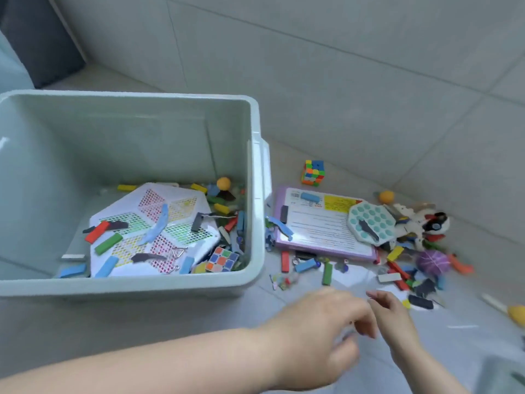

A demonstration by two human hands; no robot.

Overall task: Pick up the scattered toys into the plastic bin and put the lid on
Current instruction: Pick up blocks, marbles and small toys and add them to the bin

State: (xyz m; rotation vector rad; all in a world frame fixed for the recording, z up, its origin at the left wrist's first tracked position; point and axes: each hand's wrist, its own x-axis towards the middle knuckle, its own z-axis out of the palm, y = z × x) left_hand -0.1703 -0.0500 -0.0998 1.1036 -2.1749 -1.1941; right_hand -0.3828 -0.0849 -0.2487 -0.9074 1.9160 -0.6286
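I log the bin [255,177] part-filled, toys [313,172] left on the floor [369,109], lid off — left hand [321,322], right hand [393,317]: grip too blurred to tell.

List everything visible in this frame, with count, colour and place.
bin: one, pale green, left, lidless
peg board: one, white, in bin
cubes: two, multicoloured; one in bin, other on floor
orange balls: two; one in bin, other on floor
booklet: one, purple-edged, floor beside bin
pop toy: one, teal, on booklet
purple ball: one, floor, right of booklet
blocks: many, mixed colours, bin and floor
hands: two, bare, low over floor, blurred
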